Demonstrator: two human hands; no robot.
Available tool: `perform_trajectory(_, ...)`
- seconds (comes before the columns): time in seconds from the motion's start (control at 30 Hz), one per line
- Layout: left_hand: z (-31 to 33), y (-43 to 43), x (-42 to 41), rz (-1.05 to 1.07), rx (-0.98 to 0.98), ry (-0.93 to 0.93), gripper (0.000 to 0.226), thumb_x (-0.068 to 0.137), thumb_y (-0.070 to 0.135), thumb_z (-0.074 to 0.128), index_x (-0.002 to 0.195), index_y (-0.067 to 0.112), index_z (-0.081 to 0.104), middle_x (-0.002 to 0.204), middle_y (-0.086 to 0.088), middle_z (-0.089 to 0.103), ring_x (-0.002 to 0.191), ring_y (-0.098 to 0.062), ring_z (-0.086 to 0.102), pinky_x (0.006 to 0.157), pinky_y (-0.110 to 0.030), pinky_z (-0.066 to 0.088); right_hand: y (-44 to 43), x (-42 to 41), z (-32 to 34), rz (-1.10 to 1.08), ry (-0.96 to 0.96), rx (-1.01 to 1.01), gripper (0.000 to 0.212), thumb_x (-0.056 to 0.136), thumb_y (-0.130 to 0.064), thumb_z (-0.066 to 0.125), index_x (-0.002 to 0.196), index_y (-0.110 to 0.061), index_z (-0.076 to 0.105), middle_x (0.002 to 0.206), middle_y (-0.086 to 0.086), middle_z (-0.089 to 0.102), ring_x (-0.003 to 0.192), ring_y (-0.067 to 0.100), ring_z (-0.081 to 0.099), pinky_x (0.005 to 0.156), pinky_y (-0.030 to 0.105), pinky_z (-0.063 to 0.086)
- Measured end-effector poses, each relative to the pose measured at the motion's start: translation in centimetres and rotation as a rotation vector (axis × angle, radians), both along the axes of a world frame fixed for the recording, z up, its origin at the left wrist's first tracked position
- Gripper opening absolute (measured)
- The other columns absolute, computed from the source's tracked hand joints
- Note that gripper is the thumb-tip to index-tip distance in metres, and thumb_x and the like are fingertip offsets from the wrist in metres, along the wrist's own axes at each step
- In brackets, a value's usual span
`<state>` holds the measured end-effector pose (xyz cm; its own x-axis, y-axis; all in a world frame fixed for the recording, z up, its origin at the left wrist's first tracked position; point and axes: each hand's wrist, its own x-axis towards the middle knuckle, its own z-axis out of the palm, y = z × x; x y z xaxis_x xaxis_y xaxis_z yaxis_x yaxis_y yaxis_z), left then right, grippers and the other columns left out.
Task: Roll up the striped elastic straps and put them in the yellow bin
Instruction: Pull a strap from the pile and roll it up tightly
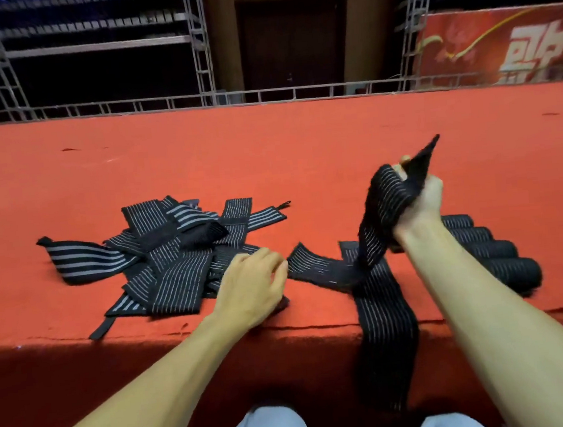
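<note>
Red carpet [267, 152] underneath. Right hand [419, 200] clenched round one striped strap [385, 306], lifted, tail trailing over the carpet's edge. Left hand [252, 285] loosely curled at the loose pile [176, 275]; grip unclear. Rolled straps [512, 270] partly hidden behind the right forearm.

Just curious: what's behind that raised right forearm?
Rolled striped straps, side by side on the red carpet. The forearm hides their left ends; count unsure.
</note>
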<state>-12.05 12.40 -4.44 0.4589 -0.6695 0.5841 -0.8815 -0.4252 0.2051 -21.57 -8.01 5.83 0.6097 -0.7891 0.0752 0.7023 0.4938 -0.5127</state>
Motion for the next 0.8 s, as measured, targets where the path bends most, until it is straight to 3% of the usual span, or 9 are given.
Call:
perform_trajectory(0.1, 5.7, -2.6, -2.4, -0.117, -0.399, 0.406, 0.021, 0.094, 0.030, 0.047, 0.091, 0.018, 0.064, 0.096, -0.001, 0.064, 0.092, -0.021, 0.060, 0.088, -0.036, 0.045, 0.4, -2.0, 1.7, 0.149, 0.042, -0.117, 0.019, 0.089, -0.009, 0.039, 0.073, -0.015, 0.047, 0.044, -0.004, 0.039, 0.035, 0.011, 0.037, 0.040, 0.014, 0.033)
perform_trajectory(0.23, 13.4, -4.9, -5.4, -0.382, -0.608, 0.714, 0.024, 0.091, 0.041, 0.056, 0.112, 0.030, 0.057, 0.117, -0.009, 0.055, 0.099, -0.012, 0.054, 0.092, -0.028, 0.045, 3.2, -2.2, 3.7, 0.308, 0.243, -0.478, 0.025, 0.103, -0.019, 0.040, 0.092, -0.007, 0.059, 0.067, 0.004, 0.062, 0.053, 0.012, 0.055, 0.050, 0.022, 0.046)
perform_trajectory(0.3, 15.7, -4.4, -6.3, -0.492, -0.564, 0.608, 0.023, 0.096, 0.032, 0.056, 0.119, 0.035, 0.055, 0.119, -0.004, 0.047, 0.100, -0.007, 0.049, 0.087, -0.012, 0.041, 3.9, -2.7, 4.4, 0.365, 0.280, -0.583, 0.030, 0.101, -0.017, 0.043, 0.117, 0.004, 0.057, 0.096, 0.015, 0.061, 0.070, 0.018, 0.056, 0.059, 0.024, 0.048)
perform_trajectory(0.33, 16.5, -4.0, -6.4, -0.536, -0.507, 0.520, 0.023, 0.098, 0.027, 0.053, 0.118, 0.038, 0.055, 0.119, -0.003, 0.044, 0.104, -0.008, 0.047, 0.087, -0.007, 0.039, 4.1, -3.1, 5.0, 0.386, 0.282, -0.593, 0.029, 0.101, -0.015, 0.043, 0.118, 0.004, 0.057, 0.096, 0.014, 0.062, 0.071, 0.017, 0.057, 0.059, 0.023, 0.050)
perform_trajectory(0.43, 17.7, -2.3, -5.7, -0.585, -0.379, 0.327, 0.028, 0.095, 0.020, 0.050, 0.108, 0.042, 0.063, 0.117, -0.001, 0.041, 0.117, -0.015, 0.042, 0.097, -0.015, 0.037, 4.4, -3.9, 6.2, 0.470, 0.239, -0.601, 0.021, 0.102, -0.010, 0.039, 0.097, -0.006, 0.059, 0.070, 0.001, 0.066, 0.057, 0.008, 0.062, 0.050, 0.018, 0.049)
perform_trajectory(0.57, 19.3, -0.2, -5.4, -0.518, -0.220, 0.109, 0.030, 0.092, 0.013, 0.060, 0.102, 0.040, 0.067, 0.121, 0.011, 0.039, 0.115, -0.016, 0.038, 0.099, -0.020, 0.031, 6.1, -4.5, 8.1, 0.552, 0.184, -0.620, 0.033, 0.099, 0.000, 0.034, 0.126, 0.004, 0.053, 0.080, 0.008, 0.062, 0.059, 0.010, 0.063, 0.052, 0.020, 0.051)
perform_trajectory(0.67, 20.4, 0.5, -6.1, -0.423, -0.300, 0.008, 0.015, 0.089, 0.010, 0.065, 0.096, 0.023, 0.070, 0.117, 0.003, 0.041, 0.108, -0.015, 0.039, 0.095, -0.011, 0.029, 7.4, -4.6, 8.9, 0.515, 0.248, -0.757, 0.017, 0.098, -0.003, 0.043, 0.107, -0.005, 0.057, 0.059, -0.002, 0.054, 0.048, 0.009, 0.052, 0.048, 0.021, 0.043)
perform_trajectory(0.73, 21.4, 0.9, -6.3, -0.388, -0.362, -0.042, 0.009, 0.088, 0.007, 0.065, 0.094, 0.011, 0.070, 0.112, -0.003, 0.046, 0.104, -0.013, 0.041, 0.091, -0.005, 0.029, 7.8, -4.4, 9.3, 0.381, 0.331, -0.865, 0.006, 0.097, -0.012, 0.053, 0.101, -0.009, 0.057, 0.063, -0.001, 0.052, 0.052, 0.012, 0.048, 0.053, 0.024, 0.037)
perform_trajectory(0.8, 22.4, 1.3, -6.4, -0.369, -0.364, -0.022, 0.007, 0.088, 0.006, 0.065, 0.094, 0.007, 0.069, 0.100, -0.003, 0.056, 0.092, -0.009, 0.048, 0.086, -0.011, 0.039, 8.0, -4.7, 10.0, 0.258, 0.325, -0.894, 0.018, 0.098, -0.027, 0.054, 0.095, -0.010, 0.057, 0.069, 0.001, 0.054, 0.051, 0.012, 0.041, 0.050, 0.024, 0.032)
